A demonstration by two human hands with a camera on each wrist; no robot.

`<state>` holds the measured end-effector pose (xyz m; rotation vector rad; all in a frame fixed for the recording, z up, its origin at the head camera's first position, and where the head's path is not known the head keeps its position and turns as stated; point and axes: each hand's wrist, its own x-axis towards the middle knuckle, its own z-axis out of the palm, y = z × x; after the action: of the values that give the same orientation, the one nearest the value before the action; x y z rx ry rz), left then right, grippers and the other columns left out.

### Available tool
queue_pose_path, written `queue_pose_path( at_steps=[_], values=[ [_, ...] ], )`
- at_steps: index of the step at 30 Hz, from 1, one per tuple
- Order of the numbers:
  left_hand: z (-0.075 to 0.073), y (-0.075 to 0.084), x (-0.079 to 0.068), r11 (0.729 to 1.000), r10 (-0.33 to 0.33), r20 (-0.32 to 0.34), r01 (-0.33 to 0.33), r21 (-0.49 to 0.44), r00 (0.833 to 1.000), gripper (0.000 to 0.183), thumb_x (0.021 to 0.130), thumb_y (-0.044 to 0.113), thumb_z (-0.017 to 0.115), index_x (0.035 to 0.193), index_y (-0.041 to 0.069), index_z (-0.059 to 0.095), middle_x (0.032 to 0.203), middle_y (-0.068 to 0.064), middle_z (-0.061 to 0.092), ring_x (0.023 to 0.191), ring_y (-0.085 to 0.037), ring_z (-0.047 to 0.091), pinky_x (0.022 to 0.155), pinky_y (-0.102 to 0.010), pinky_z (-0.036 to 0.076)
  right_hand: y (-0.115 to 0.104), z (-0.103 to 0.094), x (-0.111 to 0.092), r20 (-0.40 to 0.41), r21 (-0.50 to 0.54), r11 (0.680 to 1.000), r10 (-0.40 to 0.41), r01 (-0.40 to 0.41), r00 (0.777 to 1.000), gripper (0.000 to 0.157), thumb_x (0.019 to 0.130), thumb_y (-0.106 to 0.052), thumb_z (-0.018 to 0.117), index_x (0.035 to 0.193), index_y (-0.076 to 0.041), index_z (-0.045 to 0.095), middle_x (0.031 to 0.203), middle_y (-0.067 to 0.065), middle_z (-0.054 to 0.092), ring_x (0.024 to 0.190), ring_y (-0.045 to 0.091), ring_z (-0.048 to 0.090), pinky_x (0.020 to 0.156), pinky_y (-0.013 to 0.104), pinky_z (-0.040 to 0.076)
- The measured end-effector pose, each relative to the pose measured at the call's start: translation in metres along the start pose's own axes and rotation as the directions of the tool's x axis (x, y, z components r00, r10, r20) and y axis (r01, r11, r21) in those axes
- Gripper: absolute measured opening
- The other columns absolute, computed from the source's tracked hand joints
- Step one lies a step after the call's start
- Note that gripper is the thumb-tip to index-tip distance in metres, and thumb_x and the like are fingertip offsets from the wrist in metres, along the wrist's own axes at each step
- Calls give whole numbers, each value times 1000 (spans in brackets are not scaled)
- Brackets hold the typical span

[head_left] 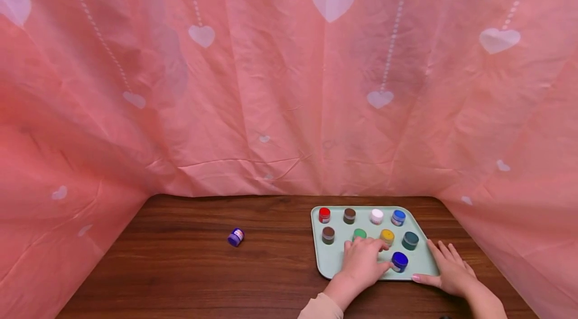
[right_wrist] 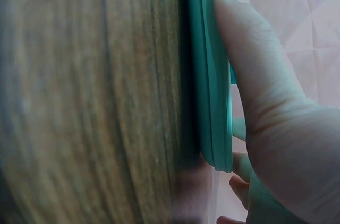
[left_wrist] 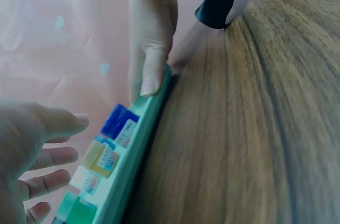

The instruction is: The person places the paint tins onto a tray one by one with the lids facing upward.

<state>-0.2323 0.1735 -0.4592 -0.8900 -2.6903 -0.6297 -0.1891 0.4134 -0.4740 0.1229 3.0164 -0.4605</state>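
Note:
A pale green tray (head_left: 331,259) carries several small paint jars in rows. My left hand (head_left: 363,261) is over its front part, fingers spread and bent a little, with nothing held. Its thumb is close beside a dark blue jar (head_left: 399,262); the left wrist view shows a gap between them. Just beyond its fingers are a green jar (head_left: 359,234) and a yellow jar (head_left: 387,237), the green one partly hidden. My right hand (head_left: 453,271) rests at the tray's front right corner, thumb (right_wrist: 252,49) along the front rim and extended fingers by the right edge.
Also on the tray stand a red jar (head_left: 324,215), two brown jars, a white jar (head_left: 377,216), a blue jar (head_left: 398,217) and a dark teal jar (head_left: 410,240). A purple-blue jar (head_left: 236,236) lies tipped on the wooden table (head_left: 189,269). Pink curtains (head_left: 271,83) enclose the table.

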Motion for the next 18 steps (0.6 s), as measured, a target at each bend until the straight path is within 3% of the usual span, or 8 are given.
queue_pose_path(
  at_steps=[18],
  values=[
    [-47,-47,-23,1000,6,-154,-8,-12,988,19,83,41,74,99,30,72,88,18,67,81,-5,53,72,-26,30,0,1,1,28,13,1000,15,-15,999,111,80,-65,64,146,12,21,143,49,16,131,66,11,94,81,21]
  ],
)
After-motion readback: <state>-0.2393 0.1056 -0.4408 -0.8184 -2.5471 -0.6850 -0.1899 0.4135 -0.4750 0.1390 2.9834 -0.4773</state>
